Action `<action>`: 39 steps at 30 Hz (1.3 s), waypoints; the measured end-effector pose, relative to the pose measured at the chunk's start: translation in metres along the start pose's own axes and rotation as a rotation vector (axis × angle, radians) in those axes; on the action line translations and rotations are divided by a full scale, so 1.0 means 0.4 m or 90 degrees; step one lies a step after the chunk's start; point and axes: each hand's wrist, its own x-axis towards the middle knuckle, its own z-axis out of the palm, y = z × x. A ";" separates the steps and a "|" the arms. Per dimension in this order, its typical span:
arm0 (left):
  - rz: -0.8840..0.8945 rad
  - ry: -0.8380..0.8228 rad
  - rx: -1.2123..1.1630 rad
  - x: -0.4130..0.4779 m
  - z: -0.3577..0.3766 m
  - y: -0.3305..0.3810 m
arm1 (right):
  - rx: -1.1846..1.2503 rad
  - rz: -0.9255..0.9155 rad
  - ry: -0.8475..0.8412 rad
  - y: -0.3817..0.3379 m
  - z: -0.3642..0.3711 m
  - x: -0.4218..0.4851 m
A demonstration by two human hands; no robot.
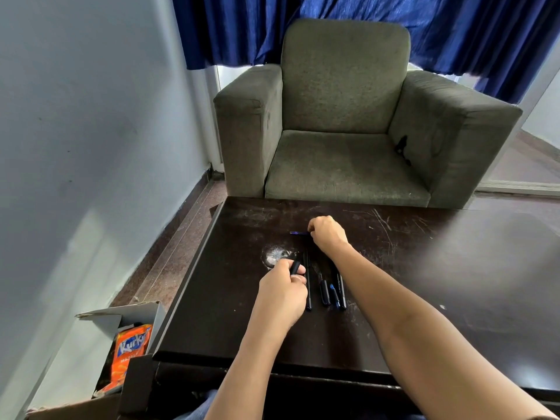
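Note:
Several dark pens (325, 294) lie side by side on the dark wooden table (454, 268), pointing towards me. My left hand (283, 291) pinches a short black pen cap or pen end (294, 266) between thumb and fingers, just left of the row. My right hand (328, 233) is curled further back on the table and holds a thin blue pen (298, 233) that sticks out to the left. One long black pen (308, 283) lies right beside my left hand.
A grey armchair (348, 116) stands just behind the table, with blue curtains (454, 31) above it. An open cardboard box (127, 316) with an orange snack packet (130, 353) sits on the floor at the left. A white scuff (275, 256) marks the tabletop.

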 end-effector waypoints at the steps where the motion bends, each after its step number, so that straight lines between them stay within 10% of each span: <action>1: -0.001 0.000 -0.002 0.001 0.000 0.000 | -0.001 -0.001 0.000 0.000 -0.001 -0.001; 21: 0.002 0.002 0.031 -0.013 -0.012 0.002 | 0.131 0.148 0.108 0.091 -0.130 -0.108; 39: -0.006 -0.034 0.044 -0.004 -0.005 -0.016 | 0.169 0.360 -0.071 0.170 -0.087 -0.292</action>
